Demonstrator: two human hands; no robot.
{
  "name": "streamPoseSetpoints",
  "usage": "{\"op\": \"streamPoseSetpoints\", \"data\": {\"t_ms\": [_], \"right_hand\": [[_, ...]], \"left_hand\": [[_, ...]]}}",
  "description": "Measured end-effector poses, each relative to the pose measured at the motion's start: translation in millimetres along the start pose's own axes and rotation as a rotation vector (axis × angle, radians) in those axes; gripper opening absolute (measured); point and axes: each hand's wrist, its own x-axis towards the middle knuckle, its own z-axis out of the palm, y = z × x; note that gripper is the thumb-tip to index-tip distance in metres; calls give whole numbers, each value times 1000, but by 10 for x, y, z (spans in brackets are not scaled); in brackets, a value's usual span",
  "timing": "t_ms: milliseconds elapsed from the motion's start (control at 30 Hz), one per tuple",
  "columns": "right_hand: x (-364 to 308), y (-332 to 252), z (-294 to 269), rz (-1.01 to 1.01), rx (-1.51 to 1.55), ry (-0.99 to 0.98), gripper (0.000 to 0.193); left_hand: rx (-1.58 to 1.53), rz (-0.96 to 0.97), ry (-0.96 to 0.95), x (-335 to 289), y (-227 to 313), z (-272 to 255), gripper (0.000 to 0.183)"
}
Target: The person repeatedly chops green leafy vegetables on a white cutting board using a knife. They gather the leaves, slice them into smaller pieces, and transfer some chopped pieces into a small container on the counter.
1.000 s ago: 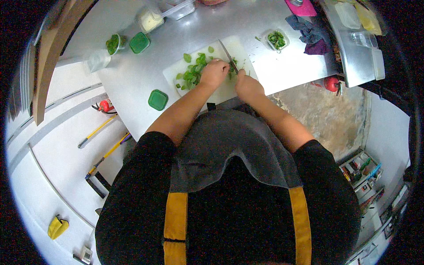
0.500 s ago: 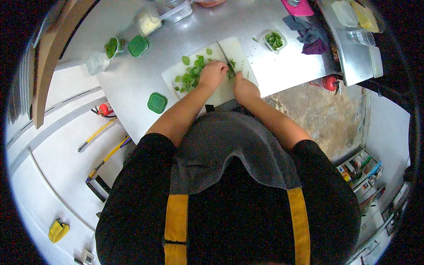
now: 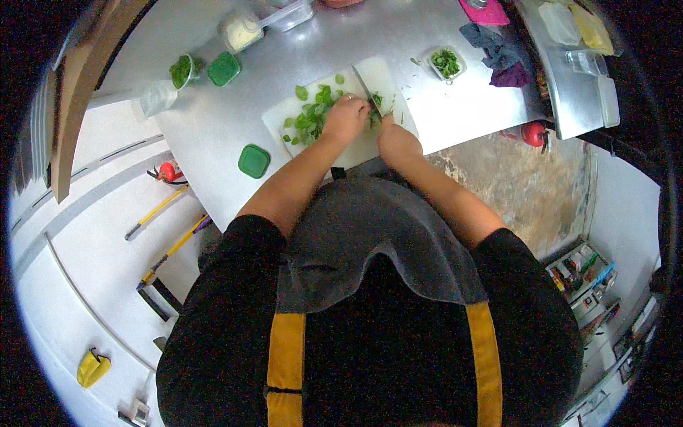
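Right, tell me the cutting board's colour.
The cutting board is white, best seen in the head view.

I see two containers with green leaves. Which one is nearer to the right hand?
The squarish clear container, right of the cutting board, is nearer to the right hand; the other, a rounded tub, is far to the board's left.

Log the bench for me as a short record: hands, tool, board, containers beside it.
right hand: closed on the knife handle
knife: blade pointing away from the person
left hand: fingers curled beside the blade; contents hidden
cutting board: green leaves left of knife, cut bits right
right of board: open tub of greens
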Motion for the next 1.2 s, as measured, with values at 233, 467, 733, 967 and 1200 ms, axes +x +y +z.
{"op": "streamPoseSetpoints", "data": {"t_ms": [233,467,733,967,1200], "right_hand": [[-21,30,29,-69,-6,84,31],[-21,44,76,-63,-7,82,31],[-9,9,64,-33,38,82,27],[-45,-21,9,13,29,57,25],[-49,-5,-2,-28,0,23,25]], "left_hand": [[19,55,20,-25,-39,-3,16],[18,73,7,-18,-69,14,15],[5,58,7,20,-87,17,13],[51,14,-19,-1,-42,-2,15],[24,9,16,-16,-16,-16,14]]}}
